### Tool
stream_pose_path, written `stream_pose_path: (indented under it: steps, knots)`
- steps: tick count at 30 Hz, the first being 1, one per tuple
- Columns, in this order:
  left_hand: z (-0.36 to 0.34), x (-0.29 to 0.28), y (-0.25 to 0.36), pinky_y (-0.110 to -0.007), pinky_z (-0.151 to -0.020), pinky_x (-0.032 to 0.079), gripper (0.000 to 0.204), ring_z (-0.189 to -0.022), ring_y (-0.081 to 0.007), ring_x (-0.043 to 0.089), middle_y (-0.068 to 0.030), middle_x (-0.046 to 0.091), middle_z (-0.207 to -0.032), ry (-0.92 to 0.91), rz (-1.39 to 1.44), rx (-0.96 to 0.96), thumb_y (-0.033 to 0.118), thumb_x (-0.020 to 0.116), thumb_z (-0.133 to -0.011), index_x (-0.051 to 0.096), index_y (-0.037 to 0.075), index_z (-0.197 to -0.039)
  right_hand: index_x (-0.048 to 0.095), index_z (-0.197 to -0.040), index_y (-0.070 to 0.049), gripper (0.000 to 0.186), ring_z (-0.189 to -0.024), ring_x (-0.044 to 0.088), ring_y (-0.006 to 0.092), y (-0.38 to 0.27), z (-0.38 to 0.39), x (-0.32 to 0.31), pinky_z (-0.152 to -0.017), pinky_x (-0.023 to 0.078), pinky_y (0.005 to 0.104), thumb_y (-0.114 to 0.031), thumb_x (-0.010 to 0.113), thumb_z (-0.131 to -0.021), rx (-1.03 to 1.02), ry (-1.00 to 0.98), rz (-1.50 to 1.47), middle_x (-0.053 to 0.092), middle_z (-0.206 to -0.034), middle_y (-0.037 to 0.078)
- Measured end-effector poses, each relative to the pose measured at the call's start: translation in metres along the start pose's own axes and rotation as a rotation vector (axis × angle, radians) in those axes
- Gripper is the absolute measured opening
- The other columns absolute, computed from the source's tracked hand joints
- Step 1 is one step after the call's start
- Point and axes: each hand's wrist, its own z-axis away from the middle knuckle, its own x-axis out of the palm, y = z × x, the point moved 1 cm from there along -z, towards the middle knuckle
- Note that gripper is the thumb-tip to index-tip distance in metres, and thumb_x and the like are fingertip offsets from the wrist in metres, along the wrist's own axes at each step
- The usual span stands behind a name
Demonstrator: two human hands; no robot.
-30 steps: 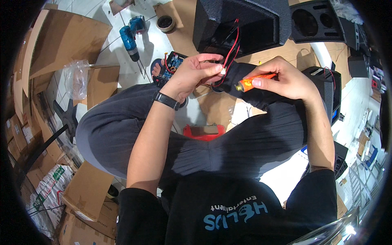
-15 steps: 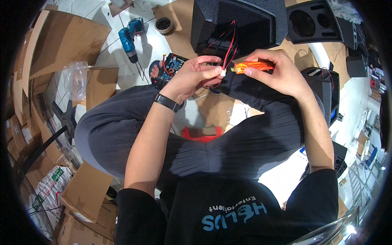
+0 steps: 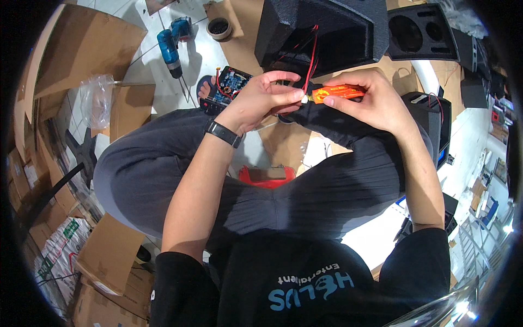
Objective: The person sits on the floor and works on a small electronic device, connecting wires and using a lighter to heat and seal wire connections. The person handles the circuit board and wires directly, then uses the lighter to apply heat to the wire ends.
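Observation:
My left hand [image 3: 267, 98] pinches a small white wire connector [image 3: 305, 99] at the end of red and black wires [image 3: 312, 57]. Those wires come out of the open back of a black speaker cabinet [image 3: 267, 41]. An orange squeeze tube [image 3: 340, 92], probably glue, is gripped in my right hand [image 3: 376, 101] between thumb and fingers. Its narrow yellowish nozzle points left and meets the connector, or nearly so; whether they touch I cannot tell. Just left of my left hand lies a black panel with a blue circuit board [image 3: 231, 82].
A blue cordless drill [image 3: 169, 52] and a round bowl of dark bits [image 3: 219, 28] lie at the far left. A black speaker front panel [image 3: 422, 32] is at the far right. Cardboard boxes [image 3: 111, 256] crowd the left side. Something red [image 3: 267, 177] sits between my legs.
The white connector and the tube's nozzle have come together; a small gap showed between them before. My left hand has shifted slightly right with the wires.

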Motion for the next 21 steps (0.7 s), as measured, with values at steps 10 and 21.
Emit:
stream_pose_path:
  steps: [10, 21]
  knots:
    - [-0.0007, -0.0003, -0.0002, -0.029, -0.086, 0.061, 0.055, -0.094, -0.0167, 0.074, -0.0136, 0.076, -0.109, 0.023, -0.099, 0.034, 0.014, 0.083, -0.089, 0.055, 0.002, -0.135, 0.079, -0.111, -0.003, 0.032, -0.086, 0.076, 0.0184, -0.0001, -0.0012, 0.0017, -0.080, 0.060, 0.0299, -0.024, 0.084, -0.088, -0.033, 0.014, 0.092, 0.078, -0.099, 0.013]
    - [0.0014, 0.0005, 0.0014, -0.027, -0.085, 0.061, 0.062, -0.093, -0.0148, 0.074, -0.0132, 0.077, -0.106, 0.048, -0.143, 0.032, 0.019, 0.088, -0.084, 0.058, 0.002, -0.135, 0.081, -0.107, -0.005, 0.033, -0.082, 0.077, 0.0237, -0.0012, 0.0025, 0.0056, -0.077, 0.060, 0.0318, -0.029, 0.085, -0.084, -0.113, 0.076, 0.162, 0.079, -0.095, 0.013]
